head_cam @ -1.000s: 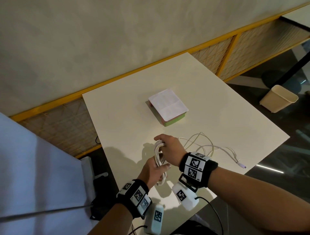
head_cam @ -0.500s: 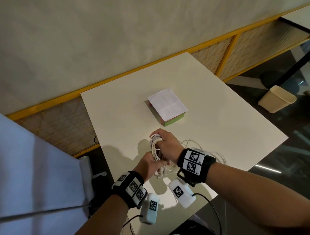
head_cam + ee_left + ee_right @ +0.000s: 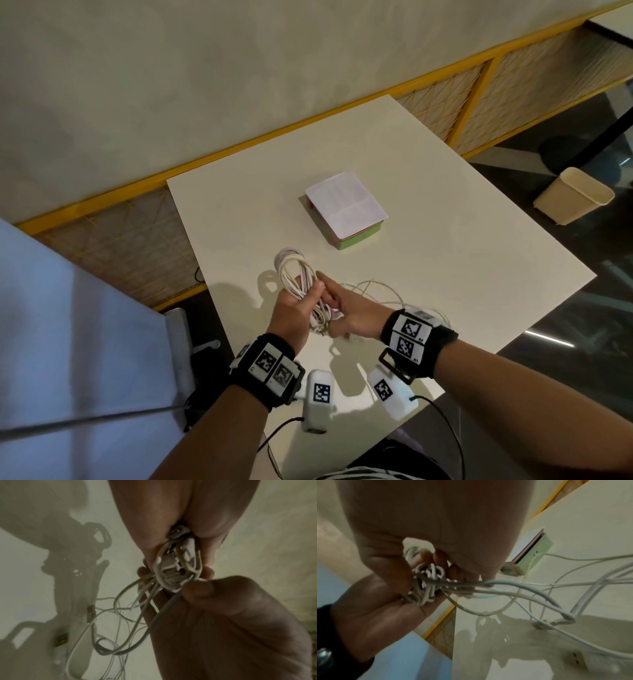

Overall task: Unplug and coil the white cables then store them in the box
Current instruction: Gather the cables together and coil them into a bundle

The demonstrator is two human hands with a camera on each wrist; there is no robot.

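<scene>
A coil of white cable [image 3: 292, 273] stands upright in my left hand [image 3: 298, 308], which grips it around the middle just above the near part of the table [image 3: 445, 246]. My right hand [image 3: 356, 316] sits against the coil's lower end and pinches a loose strand there. In the left wrist view the coil [image 3: 176, 568] is clamped in my left hand's fingers [image 3: 154, 520], with the right thumb [image 3: 199, 588] pressed on a strand. Loose white cable [image 3: 539, 588] trails from the coil across the table. The closed box [image 3: 346, 212], white-lidded with pink and green sides, lies behind the hands.
More slack cable [image 3: 394, 298] lies on the table to the right of my hands. A beige waste bin [image 3: 575, 195] stands on the dark floor at the right. A yellow-framed mesh rail [image 3: 308, 125] runs behind the table. A pale blue surface [image 3: 68, 342] fills the left.
My right hand has come off the top of the coil and dropped to its lower end. The coil's upper loop now shows, and the left hand keeps holding it.
</scene>
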